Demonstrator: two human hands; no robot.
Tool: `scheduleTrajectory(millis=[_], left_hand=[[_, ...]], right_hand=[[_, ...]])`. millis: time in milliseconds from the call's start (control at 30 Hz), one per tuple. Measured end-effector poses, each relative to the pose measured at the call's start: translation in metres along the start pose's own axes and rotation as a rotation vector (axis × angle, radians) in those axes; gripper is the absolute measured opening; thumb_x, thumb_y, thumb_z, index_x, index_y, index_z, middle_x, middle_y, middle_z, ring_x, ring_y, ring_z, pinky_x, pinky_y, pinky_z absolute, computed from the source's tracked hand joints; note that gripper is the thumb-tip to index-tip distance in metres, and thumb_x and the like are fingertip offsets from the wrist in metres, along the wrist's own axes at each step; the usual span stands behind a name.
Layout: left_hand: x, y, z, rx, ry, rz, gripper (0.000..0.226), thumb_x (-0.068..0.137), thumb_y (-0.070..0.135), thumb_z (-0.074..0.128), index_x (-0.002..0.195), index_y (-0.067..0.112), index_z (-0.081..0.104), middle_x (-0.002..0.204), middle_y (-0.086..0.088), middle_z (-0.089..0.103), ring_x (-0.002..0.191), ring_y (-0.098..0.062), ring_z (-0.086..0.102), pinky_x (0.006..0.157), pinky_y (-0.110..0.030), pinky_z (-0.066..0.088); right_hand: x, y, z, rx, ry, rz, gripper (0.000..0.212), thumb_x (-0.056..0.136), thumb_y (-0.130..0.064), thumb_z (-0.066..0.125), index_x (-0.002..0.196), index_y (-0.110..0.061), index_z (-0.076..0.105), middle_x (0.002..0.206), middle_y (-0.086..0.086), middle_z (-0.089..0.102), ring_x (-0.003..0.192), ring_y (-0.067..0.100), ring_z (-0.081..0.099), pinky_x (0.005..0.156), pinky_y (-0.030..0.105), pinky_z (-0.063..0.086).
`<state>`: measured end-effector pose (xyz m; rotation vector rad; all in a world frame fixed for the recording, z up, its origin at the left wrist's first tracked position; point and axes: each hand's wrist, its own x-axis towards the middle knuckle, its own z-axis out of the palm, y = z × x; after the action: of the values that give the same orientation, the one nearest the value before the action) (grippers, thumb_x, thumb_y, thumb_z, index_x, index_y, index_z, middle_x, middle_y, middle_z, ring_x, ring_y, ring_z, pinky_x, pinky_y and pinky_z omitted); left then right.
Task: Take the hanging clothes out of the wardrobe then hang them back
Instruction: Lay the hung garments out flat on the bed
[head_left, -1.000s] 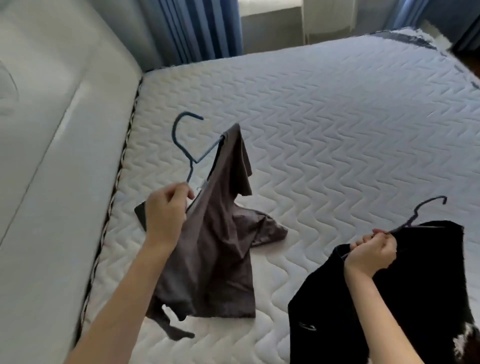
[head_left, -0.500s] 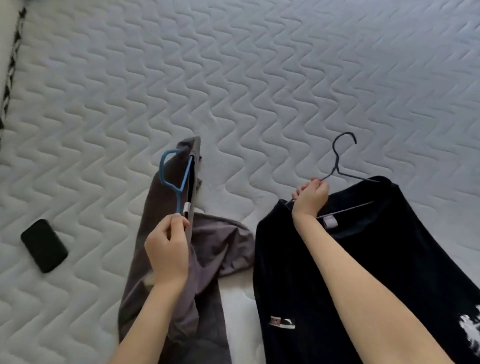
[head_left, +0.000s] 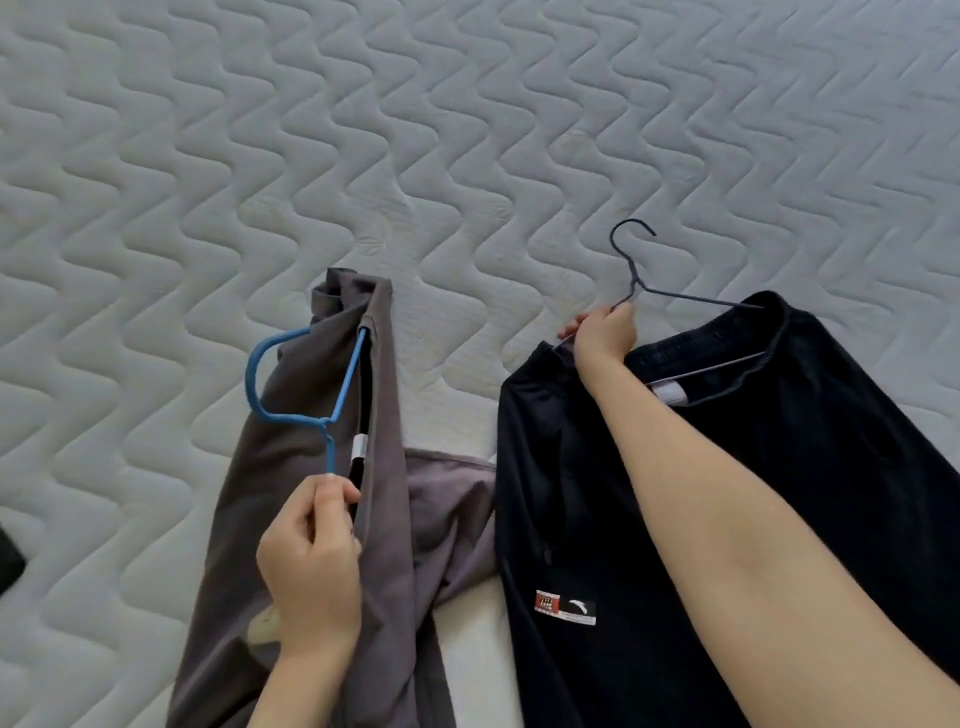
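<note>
L hand (head_left: 310, 569) pinches blue hanger (head_left: 298, 389) w/ grey shirt (head_left: 291, 499); R hand (head_left: 602, 332) grips black hanger (head_left: 636, 283) w/ black shirt (head_left: 779, 467), on mattress (head_left: 467, 130)

only the person's arms show. the left hand (head_left: 311, 566) and right hand (head_left: 602, 332) are bare, with slim fingers and smooth backs. the left forearm (head_left: 291, 691) and right forearm (head_left: 753, 519) are bare skin up to the frame's edge, the right one looming wide near the lens. the nails are too small to judge.
</note>
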<state>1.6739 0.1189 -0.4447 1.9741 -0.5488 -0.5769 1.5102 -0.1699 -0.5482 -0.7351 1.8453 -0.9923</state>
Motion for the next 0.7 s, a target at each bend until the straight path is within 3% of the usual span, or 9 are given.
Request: scheduleTrajectory(millis=[67, 133, 233, 300, 400, 533, 633, 700], left_hand=[[0.000, -0.004, -0.001, 0.009, -0.016, 0.002, 0.032, 0.095, 0.026, 0.045, 0.068, 0.014, 0.058, 0.046, -0.001, 0.041, 0.046, -0.023, 0.036, 0.053, -0.034, 0.035], [0.000, -0.006, -0.003, 0.013, -0.032, -0.013, 0.031, 0.097, 0.022, 0.045, 0.069, 0.014, 0.057, 0.048, -0.002, 0.040, 0.046, -0.022, 0.036, 0.053, -0.034, 0.035], [0.003, 0.001, -0.012, 0.047, -0.023, -0.004, 0.031, 0.097, 0.019, 0.047, 0.068, 0.014, 0.058, 0.048, -0.002, 0.042, 0.047, -0.023, 0.037, 0.052, -0.035, 0.037], [0.007, 0.013, -0.026, 0.119, 0.003, 0.044, 0.034, 0.098, 0.017, 0.048, 0.066, 0.018, 0.060, 0.052, -0.003, 0.049, 0.049, -0.027, 0.043, 0.052, -0.036, 0.040], [0.012, 0.039, -0.062, 0.157, 0.040, 0.088, 0.034, 0.095, 0.019, 0.047, 0.064, 0.025, 0.058, 0.054, 0.012, 0.055, 0.053, -0.025, 0.049, 0.054, -0.033, 0.039], [0.008, 0.082, -0.124, 0.228, 0.105, 0.154, 0.029, 0.092, 0.023, 0.045, 0.065, 0.024, 0.057, 0.059, 0.005, 0.058, 0.056, -0.019, 0.050, 0.056, -0.025, 0.036], [-0.007, 0.124, -0.171, 0.266, 0.137, 0.194, 0.030, 0.093, 0.022, 0.044, 0.065, 0.022, 0.056, 0.064, 0.011, 0.060, 0.058, -0.013, 0.050, 0.054, -0.017, 0.034], [-0.019, 0.149, -0.201, 0.273, 0.179, 0.201, 0.032, 0.095, 0.018, 0.046, 0.065, 0.021, 0.056, 0.063, 0.002, 0.058, 0.059, -0.017, 0.050, 0.053, -0.018, 0.034]], right_hand=[[0.008, -0.005, -0.001, -0.127, -0.055, 0.007, 0.017, 0.101, -0.007, 0.032, 0.089, -0.005, 0.044, 0.078, 0.015, 0.064, 0.051, 0.022, 0.061, 0.053, 0.037, 0.058], [0.012, -0.018, -0.006, -0.494, -0.222, -0.070, 0.018, 0.100, -0.010, 0.042, 0.095, -0.002, 0.057, 0.099, 0.015, 0.068, 0.070, 0.021, 0.071, 0.052, 0.027, 0.055], [-0.005, -0.051, -0.013, -1.066, -0.295, -0.174, 0.028, 0.099, -0.018, 0.049, 0.121, -0.009, 0.064, 0.128, 0.008, 0.062, 0.117, 0.024, 0.059, 0.076, 0.027, 0.050], [-0.009, -0.062, -0.017, -1.185, -0.351, -0.225, 0.034, 0.098, -0.005, 0.043, 0.128, -0.006, 0.059, 0.135, 0.013, 0.057, 0.124, 0.030, 0.054, 0.088, 0.034, 0.050], [-0.026, -0.082, -0.031, -1.047, -0.346, -0.144, 0.037, 0.098, -0.001, 0.036, 0.131, 0.002, 0.053, 0.134, 0.023, 0.055, 0.122, 0.037, 0.053, 0.094, 0.040, 0.047], [-0.080, -0.094, -0.064, -0.586, -0.384, -0.137, 0.034, 0.099, -0.017, 0.040, 0.123, -0.002, 0.059, 0.126, 0.017, 0.061, 0.116, 0.034, 0.055, 0.096, 0.037, 0.041], [-0.141, -0.106, -0.090, -0.235, -0.448, -0.153, 0.023, 0.097, -0.013, 0.045, 0.109, -0.011, 0.064, 0.115, 0.017, 0.067, 0.101, 0.024, 0.063, 0.095, 0.043, 0.049], [-0.187, -0.117, -0.113, -0.082, -0.507, -0.154, 0.022, 0.098, -0.008, 0.044, 0.098, -0.015, 0.064, 0.100, 0.012, 0.069, 0.094, 0.023, 0.064, 0.087, 0.040, 0.052]])
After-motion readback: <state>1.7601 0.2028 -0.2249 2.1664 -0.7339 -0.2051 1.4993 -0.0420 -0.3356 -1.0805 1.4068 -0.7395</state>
